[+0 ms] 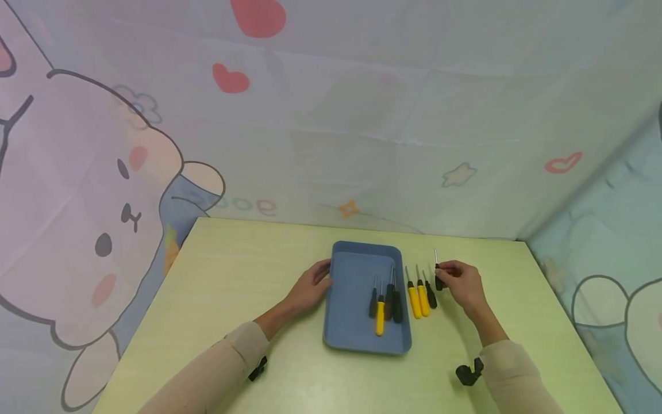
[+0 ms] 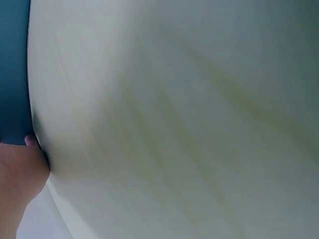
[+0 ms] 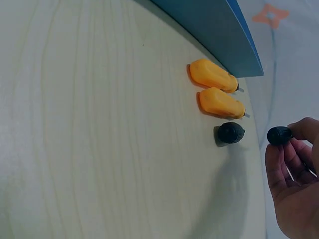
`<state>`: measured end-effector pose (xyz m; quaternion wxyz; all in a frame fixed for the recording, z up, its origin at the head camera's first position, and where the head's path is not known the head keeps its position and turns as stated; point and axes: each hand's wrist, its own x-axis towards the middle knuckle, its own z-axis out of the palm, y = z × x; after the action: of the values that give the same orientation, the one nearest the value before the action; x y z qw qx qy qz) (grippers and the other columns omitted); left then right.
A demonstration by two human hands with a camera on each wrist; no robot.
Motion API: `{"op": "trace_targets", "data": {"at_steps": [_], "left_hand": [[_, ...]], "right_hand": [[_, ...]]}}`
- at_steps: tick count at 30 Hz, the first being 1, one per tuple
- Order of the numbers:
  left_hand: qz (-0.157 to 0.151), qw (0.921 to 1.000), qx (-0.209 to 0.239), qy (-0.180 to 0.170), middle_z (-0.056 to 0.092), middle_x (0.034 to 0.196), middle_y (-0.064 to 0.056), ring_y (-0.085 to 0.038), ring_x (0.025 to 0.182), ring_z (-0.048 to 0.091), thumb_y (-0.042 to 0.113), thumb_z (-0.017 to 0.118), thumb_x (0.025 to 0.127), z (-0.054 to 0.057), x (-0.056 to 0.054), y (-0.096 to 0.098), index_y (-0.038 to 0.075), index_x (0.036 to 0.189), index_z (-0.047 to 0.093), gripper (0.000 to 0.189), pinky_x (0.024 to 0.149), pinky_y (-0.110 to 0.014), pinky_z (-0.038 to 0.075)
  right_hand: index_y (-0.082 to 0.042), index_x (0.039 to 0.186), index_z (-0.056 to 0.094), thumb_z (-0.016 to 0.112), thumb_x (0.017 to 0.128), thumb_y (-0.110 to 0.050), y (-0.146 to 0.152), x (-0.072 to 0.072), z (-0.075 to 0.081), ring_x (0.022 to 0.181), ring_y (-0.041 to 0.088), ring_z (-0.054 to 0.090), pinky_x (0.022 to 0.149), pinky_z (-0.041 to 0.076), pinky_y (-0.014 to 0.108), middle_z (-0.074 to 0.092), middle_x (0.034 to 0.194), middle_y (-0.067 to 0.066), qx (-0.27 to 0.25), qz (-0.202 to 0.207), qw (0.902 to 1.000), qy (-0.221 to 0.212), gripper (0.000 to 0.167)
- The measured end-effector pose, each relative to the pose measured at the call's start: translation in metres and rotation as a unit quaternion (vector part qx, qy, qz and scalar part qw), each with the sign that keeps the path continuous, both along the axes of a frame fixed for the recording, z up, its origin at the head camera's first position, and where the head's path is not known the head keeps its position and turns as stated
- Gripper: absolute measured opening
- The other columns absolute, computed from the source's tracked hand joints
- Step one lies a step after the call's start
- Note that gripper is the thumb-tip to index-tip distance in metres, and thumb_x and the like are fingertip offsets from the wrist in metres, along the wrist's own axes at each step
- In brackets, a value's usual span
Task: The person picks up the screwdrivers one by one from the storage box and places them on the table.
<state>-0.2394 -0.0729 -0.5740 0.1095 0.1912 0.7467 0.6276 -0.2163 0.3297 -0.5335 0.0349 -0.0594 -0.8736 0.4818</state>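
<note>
My right hand [image 1: 464,286] pinches a small black-handled screwdriver [image 1: 438,280] between thumb and fingers, its shaft pointing away toward the wall. In the right wrist view the butt of its black handle [image 3: 279,135] shows at the fingertips, raised over the table. My left hand [image 1: 308,287] holds the left side of a blue-grey tray [image 1: 347,339]. A yellow-handled screwdriver [image 1: 380,319] and several dark-handled ones [image 1: 397,307] lie in the tray's right half. Between the tray and my right hand, two yellow-handled screwdrivers [image 1: 415,302] and a black-handled screwdriver [image 1: 431,296] lie in a row.
The pale wooden table [image 1: 248,247] ends at a cloth backdrop [image 1: 336,144] printed with hearts and a cartoon rabbit. Black wrist devices show at the left cuff [image 1: 257,369] and the right cuff [image 1: 469,374].
</note>
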Motion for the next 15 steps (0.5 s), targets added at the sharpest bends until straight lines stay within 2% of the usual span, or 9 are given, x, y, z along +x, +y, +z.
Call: {"op": "trace_targets", "data": {"at_steps": [6,15], "left_hand": [[0.006,0.9999,-0.011,0.000,0.038,0.165,-0.025,-0.038,0.154,0.037,0.005,0.051,0.109,-0.0017,0.0005,-0.0001,-0.007,0.161,0.032,0.057,0.125,-0.049,0.032],[0.012,0.9998,-0.012,-0.003,0.039,0.166,-0.023,-0.035,0.154,0.038,0.005,0.051,0.108,-0.0009,0.0000,0.0014,-0.005,0.161,0.033,0.057,0.125,-0.046,0.034]], "right_hand": [[0.007,0.126,0.068,0.067,0.105,-0.018,0.0046,0.0004,-0.0074,0.089,0.017,0.066,0.076,0.061,0.027,0.071,0.114,0.021,-0.002,-0.004,1.0000,-0.007,0.033],[0.007,0.126,0.069,0.068,0.105,-0.019,0.0067,0.0012,-0.0102,0.091,0.020,0.066,0.071,0.059,0.023,0.072,0.114,0.020,0.007,-0.007,0.9998,-0.018,0.034]]}}
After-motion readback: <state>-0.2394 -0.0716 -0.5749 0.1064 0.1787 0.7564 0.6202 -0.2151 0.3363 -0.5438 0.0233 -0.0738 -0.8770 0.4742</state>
